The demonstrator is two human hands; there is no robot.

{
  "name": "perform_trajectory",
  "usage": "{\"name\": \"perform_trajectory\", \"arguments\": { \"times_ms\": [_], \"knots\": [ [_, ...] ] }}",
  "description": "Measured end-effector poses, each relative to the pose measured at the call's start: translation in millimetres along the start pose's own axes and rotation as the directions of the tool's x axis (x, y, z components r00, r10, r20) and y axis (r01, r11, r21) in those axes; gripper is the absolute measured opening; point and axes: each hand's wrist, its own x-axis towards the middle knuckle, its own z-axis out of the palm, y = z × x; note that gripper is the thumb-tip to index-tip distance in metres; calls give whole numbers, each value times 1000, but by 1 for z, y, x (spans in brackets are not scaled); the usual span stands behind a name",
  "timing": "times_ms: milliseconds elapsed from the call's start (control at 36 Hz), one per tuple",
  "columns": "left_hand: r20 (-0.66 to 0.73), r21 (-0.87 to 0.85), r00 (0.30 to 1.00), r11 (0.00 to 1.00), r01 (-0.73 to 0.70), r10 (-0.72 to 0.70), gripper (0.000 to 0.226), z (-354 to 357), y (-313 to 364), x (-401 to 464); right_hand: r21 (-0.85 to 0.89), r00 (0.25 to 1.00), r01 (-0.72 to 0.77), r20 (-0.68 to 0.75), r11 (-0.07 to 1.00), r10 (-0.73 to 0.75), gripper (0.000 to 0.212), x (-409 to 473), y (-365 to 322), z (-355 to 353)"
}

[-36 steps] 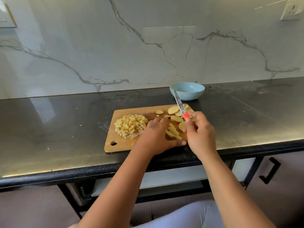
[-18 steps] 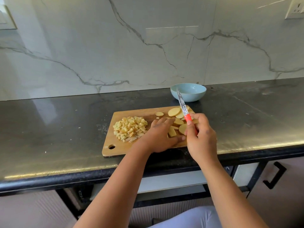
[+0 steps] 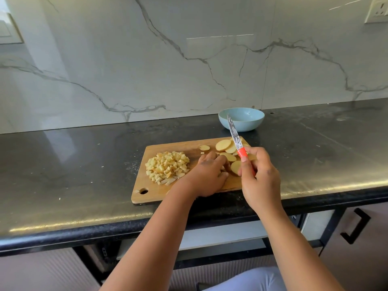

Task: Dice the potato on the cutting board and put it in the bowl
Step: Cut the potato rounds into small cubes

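At a dark counter, a person's right hand grips a knife, blade raised. The left hand lies curled over potato slices on the board, beside the dice. The bowl sits behind.

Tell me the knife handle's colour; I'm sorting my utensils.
Orange-red, seen in the head view where the right hand holds the knife.
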Motion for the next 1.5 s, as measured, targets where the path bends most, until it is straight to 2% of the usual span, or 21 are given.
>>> {"name": "perform_trajectory", "arguments": {
  "times_ms": [83, 167, 222, 278, 361, 472, 611, 778, 861, 944, 1000, 1111, 1222, 1389, 1444, 1500],
  "knots": [
    [-74, -33, 996, 998, -57, 54, 13, 1, -3, -1, -7, 1000, 7, 0, 1000, -7, 17, -1, 0, 0],
    [-184, -143, 980, 985, -100, 72, 31, 2, -3, -3, 0, 1000, 7, -8, 1000, -7, 16, -2, 0, 1],
    [-269, -107, 962, 991, -83, 52, 42, 1, -1, -3, 9, 1000, 7, -17, 1000, -6, 15, -1, 0, 1],
    [-341, 10, 940, 1000, 25, -20, 51, 2, 2, -4, 15, 1000, -3, -26, 1000, 3, 14, -1, -1, 1],
    [-331, 127, 923, 960, 248, -195, 67, 7, 8, -8, 9, 999, -2, -37, 1000, 2, 15, -1, -1, 1],
    [-359, 178, 896, 924, 338, -259, 65, 15, 15, -11, 18, 999, -11, -32, 1000, 11, 16, -3, 1, 0],
    [-346, 119, 913, 955, 272, -217, 42, 16, 15, -10, 29, 999, -9, -31, 1000, 10, 17, -3, -2, -1],
    [-193, 18, 970, 988, 157, -150, 37, -4, -6, -5, 13, 1000, -14, -22, 1000, 14, 15, -3, 0, 0],
    [-138, -49, 986, 995, 90, -96, 42, -14, -15, -5, 8, 1000, -15, -19, 1000, 15, 15, -3, 0, 0],
    [-212, -87, 976, 996, 20, -38, 43, -13, -15, -5, 2, 1000, -7, -25, 1000, 7, 15, -3, 1, 0],
    [-300, -4, 954, 1000, 5, -6, 40, -7, -9, -4, -8, 1000, -3, -30, 1000, 3, 13, -3, 1, 0],
    [-318, 216, 944, 963, 164, -89, 50, 5, 9, -2, -19, 999, 0, -41, 1000, 0, 14, -3, 0, 1],
    [-293, 320, 949, 923, 213, -117, 52, 9, 13, 3, -11, 997, 8, -72, 1000, -9, 12, -5, 0, 2],
    [-340, 364, 937, 908, 209, -80, 35, 8, 12, 2, 6, 997, 29, -68, 1000, -28, 14, -6, -2, 1],
    [-388, 316, 921, 931, 182, -48, 30, 7, 10, -1, 0, 997, 36, -69, 999, -36, 14, -6, -2, 1],
    [-480, 193, 876, 969, 152, -42, 26, 7, 8, -7, -10, 996, 43, -74, 999, -44, 14, -6, -3, 0]
  ]
}}
